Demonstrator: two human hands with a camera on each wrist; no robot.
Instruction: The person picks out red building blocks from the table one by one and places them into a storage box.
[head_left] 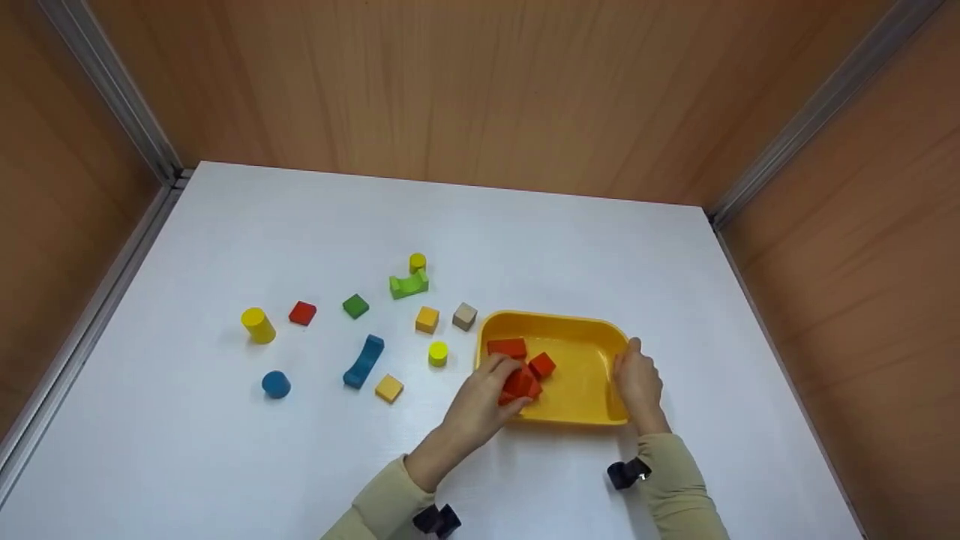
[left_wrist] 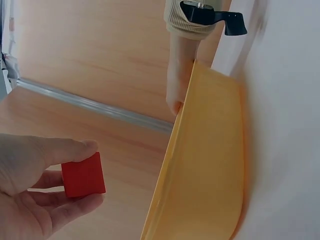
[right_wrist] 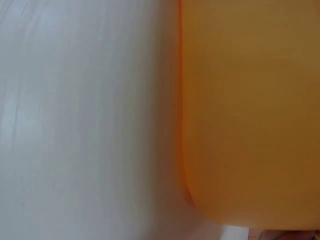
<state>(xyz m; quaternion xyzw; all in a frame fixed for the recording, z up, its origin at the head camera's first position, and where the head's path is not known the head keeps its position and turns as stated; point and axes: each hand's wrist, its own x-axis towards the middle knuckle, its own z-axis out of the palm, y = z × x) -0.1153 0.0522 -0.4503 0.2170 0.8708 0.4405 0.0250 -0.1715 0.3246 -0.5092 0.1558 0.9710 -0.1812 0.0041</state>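
My left hand (head_left: 480,394) pinches a red cube (left_wrist: 84,176) between thumb and fingers, over the left end of a yellow tray (head_left: 581,379). In the left wrist view the cube is held higher than the tray's rim. More red blocks lie inside the tray, among them one by the far left corner (head_left: 507,347) and another near the middle (head_left: 542,365); my left hand partly hides the others. At the opposite end, my right hand (head_left: 639,384) grips the tray's right rim, its fingers partly hidden. The right wrist view is filled by the tray's outer wall (right_wrist: 250,115) and the white tabletop.
Left of the tray are scattered a natural wood cube (head_left: 464,316), yellow cubes, yellow cylinders (head_left: 258,325), a green block (head_left: 355,306), a light green arch (head_left: 409,285), a blue arch (head_left: 364,361), a blue cylinder (head_left: 276,385) and a red cube (head_left: 302,313). Wooden panels enclose the white table.
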